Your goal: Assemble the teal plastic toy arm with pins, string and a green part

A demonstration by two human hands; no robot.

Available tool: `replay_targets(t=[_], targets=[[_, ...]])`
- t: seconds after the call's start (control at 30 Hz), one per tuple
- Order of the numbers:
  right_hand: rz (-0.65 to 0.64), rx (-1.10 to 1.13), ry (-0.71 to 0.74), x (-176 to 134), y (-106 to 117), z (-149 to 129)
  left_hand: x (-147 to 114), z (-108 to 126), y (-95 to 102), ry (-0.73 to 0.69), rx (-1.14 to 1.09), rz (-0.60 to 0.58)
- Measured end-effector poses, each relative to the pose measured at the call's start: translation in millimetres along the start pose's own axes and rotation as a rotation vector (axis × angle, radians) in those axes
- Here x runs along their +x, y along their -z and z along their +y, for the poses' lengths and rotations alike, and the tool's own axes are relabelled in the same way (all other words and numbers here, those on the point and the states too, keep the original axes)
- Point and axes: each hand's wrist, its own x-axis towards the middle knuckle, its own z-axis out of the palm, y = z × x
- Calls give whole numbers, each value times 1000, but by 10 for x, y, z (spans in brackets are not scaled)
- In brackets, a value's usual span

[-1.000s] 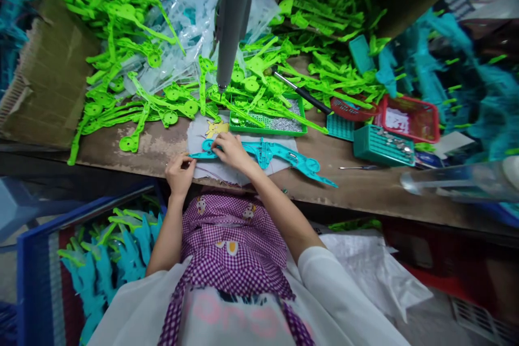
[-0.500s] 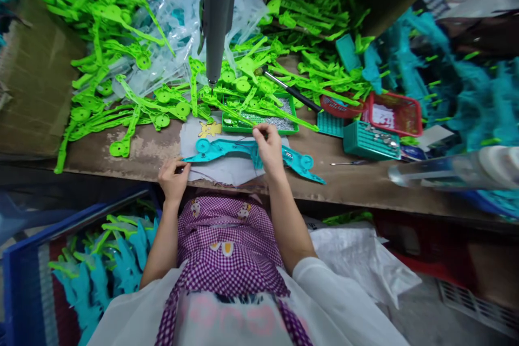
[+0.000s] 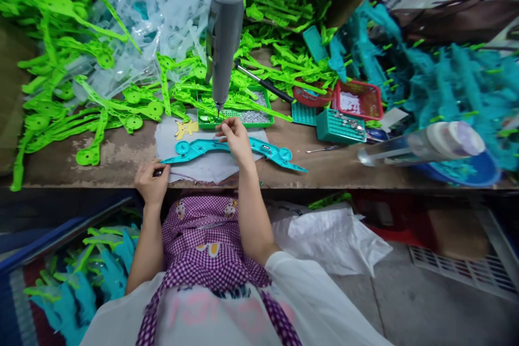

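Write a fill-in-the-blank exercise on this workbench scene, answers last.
1. The long flat plastic part under the right hand is ____ in colour.
2. The left hand rests at the ____ end of that part.
3. The grey hanging power screwdriver points down at a green tray of small ____.

Answers: teal; left; screws

Worn wooden bench (image 3: pixel 324 170) under green parts (image 3: pixel 101 102), white cloth (image 3: pixel 203 165)

The left hand (image 3: pixel 152 183) lies low at about 8 o'clock, fingers curled, forearm bare and running straight down. The right hand (image 3: pixel 235 139) is at 12 o'clock from it, fingertips pinched together, the arm stretched forward.
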Motion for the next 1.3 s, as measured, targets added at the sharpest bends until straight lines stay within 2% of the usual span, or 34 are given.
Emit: replay_targets(t=[0.1,0.17,0.27,0.33,0.37,0.47,0.5,0.57,0.63,0.67,0.73,0.8,0.87,0.93,0.97,1.03,1.1,1.13,1.2,1.23,1.3], targets=[[-4,68,-63,43,53,33,6,5,-3,-24,5,13],[16,-17,-31,-58,186,-16,12,8,22,-27,5,-4],[191,-237,98,-486,433,-169,8,21,115,-29,-34,-79],[307,-259,85,-904,491,-228,-10,53,208,-38,-68,-102],[237,-215,13,-1114,462,-221,-25,83,260,-40,-80,-95],[-400,27,-258,-1566,187,-56,-101,272,421,-51,-79,-14],[-525,130,-353,-1632,74,17,-142,377,471,-64,-75,3],[-584,387,-506,-1648,-101,118,-261,645,544,-138,-95,-38],[-514,616,-617,-1578,-152,115,-419,953,559,-287,-199,-238],[-466,676,-652,-1537,-121,74,-498,1101,541,-391,-271,-345],[-360,698,-685,-1479,55,-66,-610,1334,475,-609,-355,-393],[-283,574,-642,-1463,375,-260,-614,1447,414,-742,-341,-403],[-294,242,-503,-1460,809,-483,-491,1435,386,-723,-306,-450],[-296,-302,-305,-1410,1303,-699,-277,1339,368,-587,-296,-535],[-245,-548,-202,-1354,1547,-791,-155,1276,346,-506,-294,-575],[-101,-919,-87,-1183,1974,-918,82,1152,255,-350,-266,-572],[136,-1211,-61,-993,2245,-971,278,1045,98,-218,-214,-493],[268,-1318,-28,-918,2299,-975,354,996,5,-181,-189,-465],[409,-1415,95,-844,2226,-941,466,900,-182,-167,-156,-466],[413,-1406,178,-843,2107,-897,503,852,-265,-183,-147,-492],[280,-1308,338,-877,1764,-737,548,758,-398,-217,-129,-550]])
